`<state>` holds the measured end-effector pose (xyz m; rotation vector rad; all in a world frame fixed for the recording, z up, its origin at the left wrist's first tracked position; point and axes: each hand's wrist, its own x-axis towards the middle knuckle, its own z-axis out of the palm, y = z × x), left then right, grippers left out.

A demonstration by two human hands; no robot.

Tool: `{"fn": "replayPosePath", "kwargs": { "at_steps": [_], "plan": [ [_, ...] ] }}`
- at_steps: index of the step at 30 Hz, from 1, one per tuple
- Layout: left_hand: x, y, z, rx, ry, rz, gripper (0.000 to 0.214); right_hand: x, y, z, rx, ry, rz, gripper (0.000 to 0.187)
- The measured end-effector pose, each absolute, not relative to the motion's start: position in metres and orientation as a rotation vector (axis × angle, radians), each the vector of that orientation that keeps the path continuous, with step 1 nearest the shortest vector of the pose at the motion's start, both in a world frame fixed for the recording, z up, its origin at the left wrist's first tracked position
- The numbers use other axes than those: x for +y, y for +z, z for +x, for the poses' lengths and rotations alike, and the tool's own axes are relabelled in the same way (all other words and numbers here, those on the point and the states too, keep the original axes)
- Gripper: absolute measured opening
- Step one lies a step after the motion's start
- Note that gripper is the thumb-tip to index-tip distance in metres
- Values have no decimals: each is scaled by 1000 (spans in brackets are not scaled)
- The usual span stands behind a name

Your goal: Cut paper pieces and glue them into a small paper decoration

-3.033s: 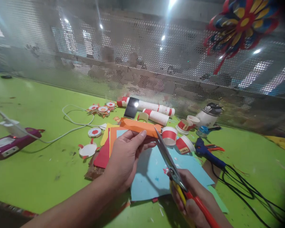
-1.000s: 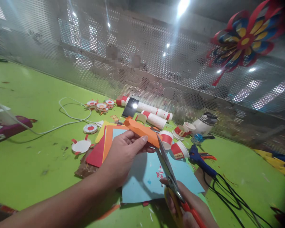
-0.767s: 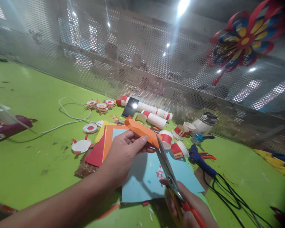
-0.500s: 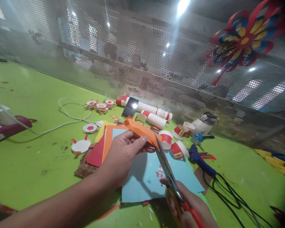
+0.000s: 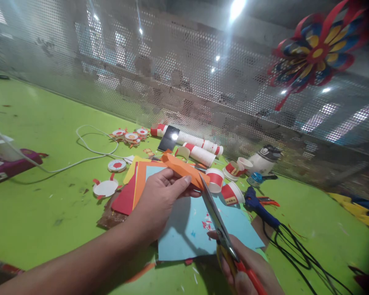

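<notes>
An orange strip of paper (image 5: 184,170) is pinched between the thumb and fingers of my left hand (image 5: 169,190), held up over the sheets. My right hand (image 5: 240,262) grips a pair of scissors (image 5: 217,217) by its red and yellow handles. The blade tips meet the strip's right end, and the blades look nearly closed. Below both hands lies a light blue sheet (image 5: 184,241) strewn with small red and blue scraps. Red, orange and yellow paper (image 5: 126,196) fans out to its left.
Paper cups (image 5: 233,194), a phone (image 5: 169,138) and stacked cups (image 5: 199,153) stand behind. A blue glue gun (image 5: 261,207) with black cables lies right. White discs with red tabs (image 5: 105,188), a white cable (image 5: 70,164) and a purple power strip (image 5: 15,166) are left.
The scissors in my right hand have shifted very slightly with the blade tips on the orange strip. My left hand stays almost where it was.
</notes>
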<state>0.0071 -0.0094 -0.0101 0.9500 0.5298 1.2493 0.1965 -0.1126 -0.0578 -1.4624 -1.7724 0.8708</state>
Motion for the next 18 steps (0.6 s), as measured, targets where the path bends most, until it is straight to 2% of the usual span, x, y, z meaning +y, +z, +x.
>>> {"fn": "replayPosePath", "kwargs": {
  "at_steps": [11,18],
  "plan": [
    [-9,-11,7,522,1243,971,18,-112,-58,196,-1790,814,-1462,71],
    [-10,-10,6,532,1232,976,17,-114,-54,193,-1799,750,-1478,63]
  ]
}}
